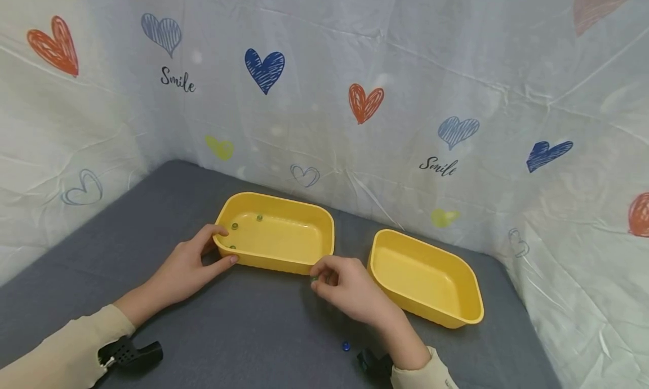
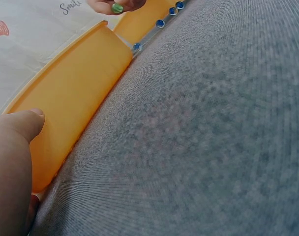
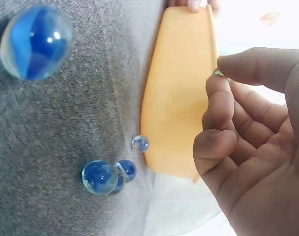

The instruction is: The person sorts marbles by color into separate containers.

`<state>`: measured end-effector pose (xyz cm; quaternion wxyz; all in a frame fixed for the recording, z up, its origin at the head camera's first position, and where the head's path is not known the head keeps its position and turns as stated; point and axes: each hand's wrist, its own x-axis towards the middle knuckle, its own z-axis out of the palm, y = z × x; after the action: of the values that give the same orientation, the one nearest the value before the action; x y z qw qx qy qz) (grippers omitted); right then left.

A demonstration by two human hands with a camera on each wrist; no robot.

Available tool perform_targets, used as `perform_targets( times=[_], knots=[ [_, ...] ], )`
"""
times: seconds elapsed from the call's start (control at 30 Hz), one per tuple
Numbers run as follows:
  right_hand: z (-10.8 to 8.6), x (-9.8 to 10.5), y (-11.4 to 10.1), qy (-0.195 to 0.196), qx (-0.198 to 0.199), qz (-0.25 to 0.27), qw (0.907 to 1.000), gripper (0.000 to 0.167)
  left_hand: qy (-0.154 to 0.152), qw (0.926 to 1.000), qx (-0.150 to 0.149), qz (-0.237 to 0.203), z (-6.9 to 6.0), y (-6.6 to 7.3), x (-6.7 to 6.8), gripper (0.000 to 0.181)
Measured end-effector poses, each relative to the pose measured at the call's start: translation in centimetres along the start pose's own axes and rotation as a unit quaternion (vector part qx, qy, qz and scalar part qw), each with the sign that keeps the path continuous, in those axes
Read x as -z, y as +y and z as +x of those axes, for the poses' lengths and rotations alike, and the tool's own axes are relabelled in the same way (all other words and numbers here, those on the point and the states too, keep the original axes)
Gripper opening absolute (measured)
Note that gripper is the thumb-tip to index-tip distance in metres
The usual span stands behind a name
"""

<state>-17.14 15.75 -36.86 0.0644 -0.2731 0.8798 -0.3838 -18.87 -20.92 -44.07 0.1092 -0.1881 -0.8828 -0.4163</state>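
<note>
My left hand (image 1: 190, 265) holds the near left corner of a yellow plastic bin (image 1: 284, 260). Its thumb (image 2: 31, 123) lies against the outer wall, and a finger reaches over the rim. Inside that bin are three green marbles: one at the back (image 1: 259, 217), one near the left wall (image 1: 235, 226), one by the near wall (image 1: 232, 247). Just in front of the bin's near right corner, my right hand (image 1: 350, 287) pinches a green glass marble (image 2: 117, 8) between thumb and fingertips. In the right wrist view, fingers cover most of that marble.
A second yellow bin (image 1: 426, 276) stands to the right. On the grey cloth lies a blue marble (image 1: 346, 346) near my right wrist; several blue marbles, such as a large-looking one (image 3: 36, 43), show in the wrist views. A white curtain (image 1: 314, 51) printed with hearts hangs behind.
</note>
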Motion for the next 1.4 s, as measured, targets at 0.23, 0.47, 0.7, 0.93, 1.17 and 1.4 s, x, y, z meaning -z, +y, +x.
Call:
perform_targets(
  times=[0.23,0.47,0.7,0.93,1.17,1.4],
  knots=[
    [0.4,0.3,-0.4,0.047,0.006,0.011,0.9988,0.009,0.005,1.0,-0.004,-0.001,-0.1,0.3,0.2,0.053],
    [1.3,0.2,-0.4,0.106,0.003,0.062,0.9924,0.011,0.005,0.9999,-0.016,0.004,-0.1,0.3,0.1,0.053],
    [2.6,0.1,-0.3,0.139,-0.018,0.1,0.9851,0.015,0.004,1.0,-0.007,0.001,-0.2,0.2,0.0,0.053],
    [4.0,-0.2,0.4,0.145,-0.034,0.118,0.9817,0.018,0.005,1.0,-0.005,-0.001,-0.2,0.2,-0.1,0.053],
    [4.8,-0.3,0.4,0.145,-0.053,0.124,0.9801,0.021,0.0,1.0,-0.003,-0.002,-0.1,0.1,-0.2,0.054],
    [5.3,-0.2,0.5,0.134,-0.059,0.118,0.9821,0.022,0.005,0.9999,-0.011,0.004,-0.1,0.2,0.0,0.054]
  ],
)
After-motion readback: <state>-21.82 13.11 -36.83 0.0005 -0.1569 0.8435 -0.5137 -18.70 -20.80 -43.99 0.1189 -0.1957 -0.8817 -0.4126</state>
